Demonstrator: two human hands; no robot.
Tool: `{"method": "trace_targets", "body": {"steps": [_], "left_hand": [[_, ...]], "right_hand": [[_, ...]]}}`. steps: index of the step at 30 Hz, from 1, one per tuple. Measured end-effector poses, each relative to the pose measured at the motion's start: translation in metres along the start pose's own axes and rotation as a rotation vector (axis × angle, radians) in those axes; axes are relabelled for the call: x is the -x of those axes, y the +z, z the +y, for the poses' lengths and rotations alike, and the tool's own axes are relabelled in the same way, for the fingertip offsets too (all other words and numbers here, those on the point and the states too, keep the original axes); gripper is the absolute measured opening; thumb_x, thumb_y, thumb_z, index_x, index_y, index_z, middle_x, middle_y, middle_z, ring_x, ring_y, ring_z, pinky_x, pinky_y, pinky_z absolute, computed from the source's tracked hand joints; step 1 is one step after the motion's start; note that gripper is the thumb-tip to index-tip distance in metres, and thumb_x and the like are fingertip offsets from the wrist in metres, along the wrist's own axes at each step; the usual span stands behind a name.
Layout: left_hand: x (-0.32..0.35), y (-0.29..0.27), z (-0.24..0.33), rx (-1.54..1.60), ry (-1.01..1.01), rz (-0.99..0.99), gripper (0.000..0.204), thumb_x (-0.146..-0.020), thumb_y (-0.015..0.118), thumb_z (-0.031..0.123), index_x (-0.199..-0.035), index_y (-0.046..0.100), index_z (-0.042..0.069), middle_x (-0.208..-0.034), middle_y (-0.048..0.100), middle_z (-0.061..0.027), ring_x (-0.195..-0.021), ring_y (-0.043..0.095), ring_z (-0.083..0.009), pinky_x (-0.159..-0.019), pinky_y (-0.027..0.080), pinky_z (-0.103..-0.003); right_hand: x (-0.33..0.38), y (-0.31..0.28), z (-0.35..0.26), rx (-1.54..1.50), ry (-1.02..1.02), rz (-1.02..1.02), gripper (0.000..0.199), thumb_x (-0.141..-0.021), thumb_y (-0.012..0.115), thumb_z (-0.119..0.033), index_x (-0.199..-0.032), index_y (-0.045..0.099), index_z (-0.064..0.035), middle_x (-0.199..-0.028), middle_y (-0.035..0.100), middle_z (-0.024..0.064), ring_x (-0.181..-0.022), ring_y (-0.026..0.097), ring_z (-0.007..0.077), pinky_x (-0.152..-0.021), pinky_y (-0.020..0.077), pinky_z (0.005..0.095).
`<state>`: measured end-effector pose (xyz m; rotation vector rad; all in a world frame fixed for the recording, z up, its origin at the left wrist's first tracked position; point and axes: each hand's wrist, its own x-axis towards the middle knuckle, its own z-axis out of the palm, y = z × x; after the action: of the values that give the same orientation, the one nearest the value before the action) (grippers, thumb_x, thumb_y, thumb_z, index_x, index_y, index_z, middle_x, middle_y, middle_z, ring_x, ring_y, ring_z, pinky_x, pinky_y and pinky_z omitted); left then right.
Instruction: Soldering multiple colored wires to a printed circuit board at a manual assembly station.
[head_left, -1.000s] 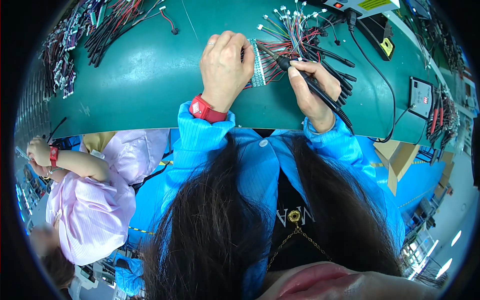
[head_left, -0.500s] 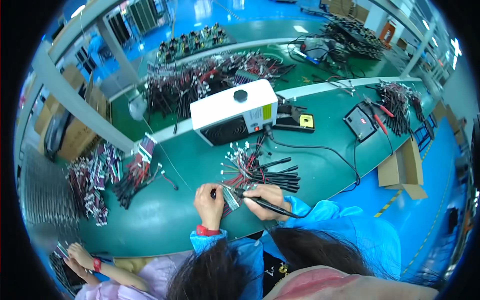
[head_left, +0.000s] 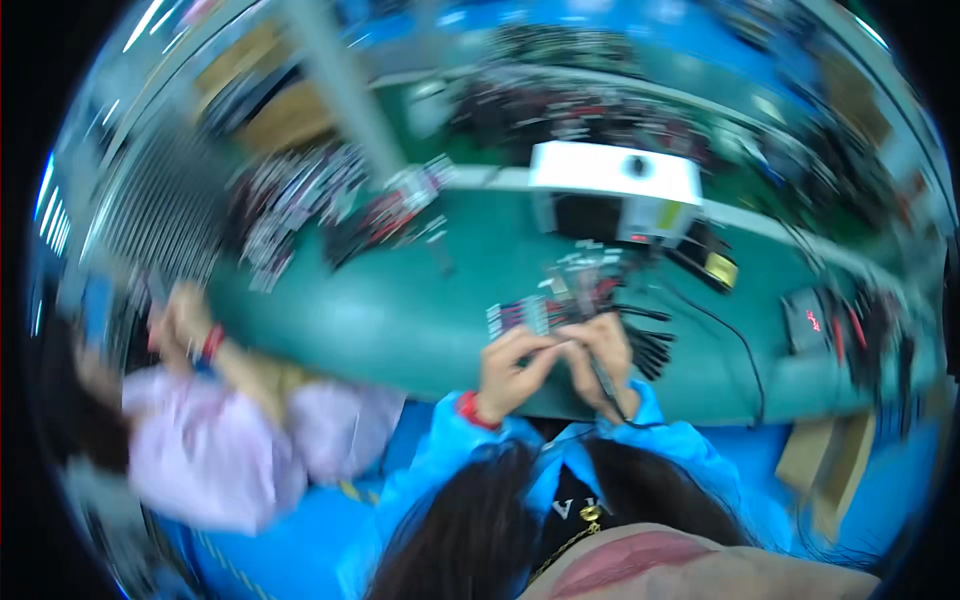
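Note:
My left hand (head_left: 515, 372) is closed in a pinch, its fingertips meeting those of my right hand; whatever it holds is too small and blurred to make out. In my right hand (head_left: 598, 362) is a soldering iron (head_left: 604, 384), its dark handle slanting down toward my sleeve and its tip hidden by the fingers. Just beyond my fingertips lies a strip of small circuit boards (head_left: 520, 316) with coloured wires. A bundle of wire leads (head_left: 585, 280) with white connectors and black sleeved ends (head_left: 650, 350) spreads behind and right of my hands.
A white box-shaped machine (head_left: 615, 175) stands behind the leads. To its right are an iron stand with a yellow sponge (head_left: 720, 270) and a control unit (head_left: 812, 320) with a lit display. More wire bundles (head_left: 385, 220) lie left. A co-worker's hands (head_left: 188, 320) are at far left.
The view has swung left, blurring everything and shifting the bench rightward in it. My hands have come together at the fingertips, and the circuit board strip now lies beyond them.

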<state>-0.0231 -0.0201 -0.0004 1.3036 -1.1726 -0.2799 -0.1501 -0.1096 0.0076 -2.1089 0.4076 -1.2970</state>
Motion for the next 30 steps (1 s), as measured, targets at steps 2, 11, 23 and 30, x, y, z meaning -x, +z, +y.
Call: {"method": "trace_targets", "body": {"steps": [2,11,23,30], "left_hand": [[0.006,-0.001,0.005,0.057,-0.001,0.01,0.01,-0.077,0.071,-0.003,-0.086,0.07,0.001,-0.075,0.061,-0.007,-0.062,0.053,-0.0172,-0.056,0.043,-0.027],[0.019,-0.004,0.018,0.179,-0.045,0.074,0.006,-0.081,0.071,0.002,-0.087,0.072,0.004,-0.067,0.052,-0.0018,-0.058,0.044,-0.0119,-0.055,0.037,-0.024],[-0.001,-0.025,-0.013,0.01,0.015,0.127,0.007,-0.076,0.078,0.009,-0.082,0.074,0.007,-0.072,0.063,-0.0025,-0.058,0.051,-0.0129,-0.053,0.041,-0.026],[-0.011,-0.046,-0.047,-0.303,-0.059,0.056,0.009,-0.073,0.074,0.003,-0.082,0.073,0.006,-0.075,0.064,-0.0018,-0.056,0.046,-0.0129,-0.051,0.038,-0.026]], "right_hand": [[0.005,0.008,0.0,-0.004,0.017,-0.005,0.014,-0.08,0.064,-0.002,-0.093,0.067,-0.004,-0.082,0.054,0.009,-0.072,0.048,0.023,-0.066,0.0419,0.0322],[0.016,0.006,-0.004,-0.068,0.033,-0.025,0.006,-0.088,0.052,-0.002,-0.083,0.055,-0.0031,-0.082,0.047,0.0076,-0.073,0.042,0.0189,-0.069,0.0372,0.0297],[0.006,0.015,-0.003,0.046,0.183,0.082,0.011,-0.094,0.048,-0.009,-0.084,0.053,-0.0053,-0.079,0.049,0.004,-0.068,0.041,0.0138,-0.065,0.0382,0.0262],[0.029,-0.005,0.004,-0.115,0.407,0.221,0.024,-0.084,0.062,-0.004,-0.108,0.06,0.0002,-0.085,0.061,0.0092,-0.063,0.051,0.0129,-0.061,0.044,0.024]]}}
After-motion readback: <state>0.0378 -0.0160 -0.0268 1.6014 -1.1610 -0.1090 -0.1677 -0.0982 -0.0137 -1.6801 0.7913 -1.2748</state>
